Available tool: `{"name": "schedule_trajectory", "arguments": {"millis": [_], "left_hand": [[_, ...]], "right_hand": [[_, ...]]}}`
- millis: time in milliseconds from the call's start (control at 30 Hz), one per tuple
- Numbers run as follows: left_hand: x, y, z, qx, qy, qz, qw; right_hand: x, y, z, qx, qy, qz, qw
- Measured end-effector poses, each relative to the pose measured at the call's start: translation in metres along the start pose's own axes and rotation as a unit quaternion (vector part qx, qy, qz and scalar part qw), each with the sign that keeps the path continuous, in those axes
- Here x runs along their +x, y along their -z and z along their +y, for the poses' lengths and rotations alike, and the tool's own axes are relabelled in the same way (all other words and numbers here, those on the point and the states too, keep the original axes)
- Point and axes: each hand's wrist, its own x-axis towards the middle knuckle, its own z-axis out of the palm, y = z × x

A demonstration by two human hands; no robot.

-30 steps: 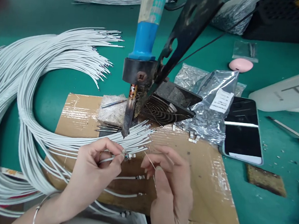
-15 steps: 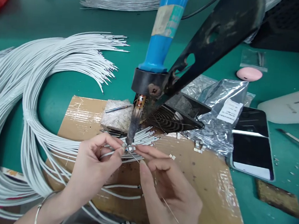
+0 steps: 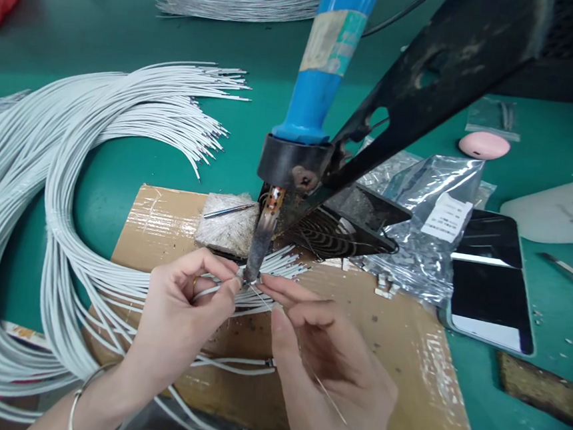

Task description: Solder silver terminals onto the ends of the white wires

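A soldering iron (image 3: 311,90) with a blue handle is clamped in a black metal stand (image 3: 428,87), its dark tip pointing down between my hands. My left hand (image 3: 183,306) pinches the end of a white cable right beside that tip. Thin solder wire (image 3: 324,389) runs across my right hand (image 3: 329,359), held between thumb and fingers, its end reaching the tip. A small metal connector at the tip is mostly hidden by the iron and fingertips. Under my hands, a bundle of white cables (image 3: 282,265) fans out over the cardboard (image 3: 384,357).
Thick loops of white cable (image 3: 57,201) cover the left side. Behind my hands sits a worn block (image 3: 225,226) with a thin metal tool on it. To the right lie a plastic bag (image 3: 431,221), a phone (image 3: 495,287), a pink oval case (image 3: 484,145) and small metal connectors (image 3: 385,285).
The view has shifted slightly, so the iron and stand appear further right. The tip now covers the small connector that showed between my fingertips. Both hands keep their grip.
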Motion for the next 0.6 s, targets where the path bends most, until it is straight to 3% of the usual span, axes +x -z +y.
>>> {"name": "schedule_trajectory", "arguments": {"millis": [600], "left_hand": [[-0.0011,0.0022,-0.0007,-0.002,-0.02,-0.014,1.0]], "right_hand": [[0.0004,0.0016,-0.0001,0.002,0.012,-0.01,1.0]]}}
